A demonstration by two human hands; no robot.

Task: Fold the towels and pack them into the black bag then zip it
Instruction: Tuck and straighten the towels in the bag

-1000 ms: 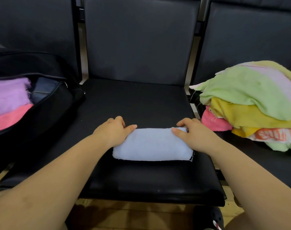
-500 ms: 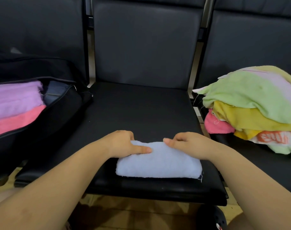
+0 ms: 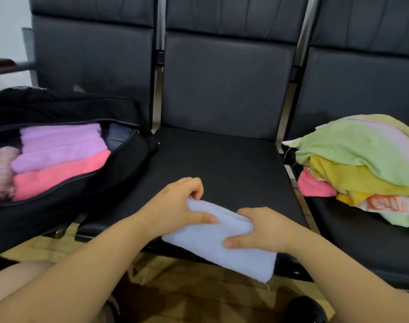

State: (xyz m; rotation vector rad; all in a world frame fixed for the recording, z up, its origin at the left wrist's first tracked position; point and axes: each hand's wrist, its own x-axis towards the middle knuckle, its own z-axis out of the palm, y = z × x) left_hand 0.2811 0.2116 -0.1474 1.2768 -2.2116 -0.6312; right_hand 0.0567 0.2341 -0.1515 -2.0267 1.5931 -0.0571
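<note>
Both hands grip blue towel (image 3: 212, 248) | left hand (image 3: 175, 206) far end | right hand (image 3: 257, 231) middle

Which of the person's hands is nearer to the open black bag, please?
Left. The left hand grips the light blue towel's end closest to the black bag; the right hand holds the towel farther from it, toward the unfolded pile.

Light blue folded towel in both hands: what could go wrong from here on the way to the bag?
1. The light blue towel is gripped by the left hand and right hand near its upper end only; its lower corner hangs past the middle seat edge, so the fold may fall open.
2. The black bag already looks well filled with purple and pink towels, so squeezing this one in could rumple it.
</note>
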